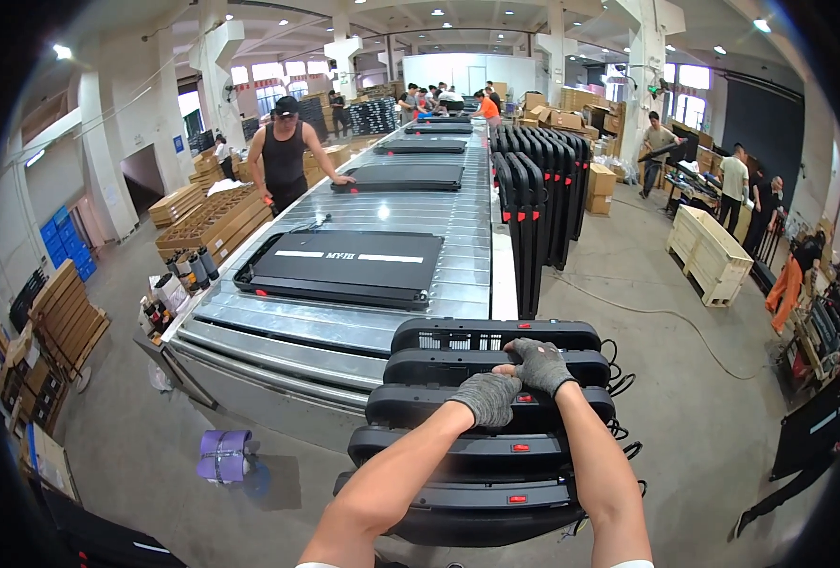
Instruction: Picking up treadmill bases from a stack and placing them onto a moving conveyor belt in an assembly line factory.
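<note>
Directly ahead of me, several flat black treadmills stand on edge in a row, with rounded ends, red switches and black cords at their right side. My right hand (pixel 541 365), in a grey knitted glove with bare fingertips, curls over the top edge of the second treadmill (pixel 439 365) from the far end. Close against it, my gloved left hand (pixel 486 399) lies over the third treadmill (pixel 403 401). Its fingers are bent in beside the right hand, and what they hold is hidden. The nearest treadmill (pixel 477 498) stands under my forearms.
Left of the row runs a long metal roller conveyor (pixel 344 208) carrying treadmills laid flat (pixel 344 265). A person in a black vest (pixel 285 156) touches one. More upright treadmills (pixel 519 204) line its right side. A purple roll (pixel 223 456), a wooden crate (pixel 709 256) and a cable (pixel 666 310) are on the floor.
</note>
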Demonstrator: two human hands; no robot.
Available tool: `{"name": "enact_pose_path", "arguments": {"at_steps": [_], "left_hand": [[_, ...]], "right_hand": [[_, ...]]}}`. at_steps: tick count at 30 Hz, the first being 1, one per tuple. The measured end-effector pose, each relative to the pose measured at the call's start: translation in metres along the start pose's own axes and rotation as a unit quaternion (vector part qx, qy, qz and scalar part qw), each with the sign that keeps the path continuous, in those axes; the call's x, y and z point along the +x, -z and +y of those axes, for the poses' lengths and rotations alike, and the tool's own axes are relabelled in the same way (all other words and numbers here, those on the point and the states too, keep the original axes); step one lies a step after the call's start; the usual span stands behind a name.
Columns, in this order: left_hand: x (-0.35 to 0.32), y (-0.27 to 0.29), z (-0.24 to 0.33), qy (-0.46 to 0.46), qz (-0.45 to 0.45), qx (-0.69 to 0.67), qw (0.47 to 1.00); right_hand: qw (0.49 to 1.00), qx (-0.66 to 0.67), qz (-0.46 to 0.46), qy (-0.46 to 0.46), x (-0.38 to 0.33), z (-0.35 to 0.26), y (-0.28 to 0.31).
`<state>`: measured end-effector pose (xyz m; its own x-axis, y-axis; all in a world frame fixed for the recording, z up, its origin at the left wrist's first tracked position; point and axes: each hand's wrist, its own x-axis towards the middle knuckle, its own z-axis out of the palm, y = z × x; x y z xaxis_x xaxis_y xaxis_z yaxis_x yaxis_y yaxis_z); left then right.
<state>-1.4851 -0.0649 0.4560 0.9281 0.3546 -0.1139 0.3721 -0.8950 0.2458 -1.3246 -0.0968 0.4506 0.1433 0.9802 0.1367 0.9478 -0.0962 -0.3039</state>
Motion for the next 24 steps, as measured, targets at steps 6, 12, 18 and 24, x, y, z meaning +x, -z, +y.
{"name": "enact_pose_path", "arguments": {"at_steps": [6, 12, 18, 24], "left_hand": [[0.013, -0.006, 0.011, 0.002, 0.007, 0.02, 1.0], [0.0, 0.004, 0.012, 0.041, 0.012, 0.001, 0.999], [0.004, -0.001, 0.015, 0.063, 0.0, 0.032, 0.997], [0.008, 0.01, 0.021, 0.042, -0.001, 0.017, 0.999]], "right_hand": [[0.999, -0.011, 0.029, 0.011, -0.01, 0.012, 0.003], [1.0, 0.007, 0.007, 0.022, 0.002, 0.013, -0.012], [1.0, 0.016, -0.005, 0.005, -0.005, 0.015, -0.006], [0.998, -0.031, 0.043, 0.033, -0.003, 0.02, -0.003]]}}
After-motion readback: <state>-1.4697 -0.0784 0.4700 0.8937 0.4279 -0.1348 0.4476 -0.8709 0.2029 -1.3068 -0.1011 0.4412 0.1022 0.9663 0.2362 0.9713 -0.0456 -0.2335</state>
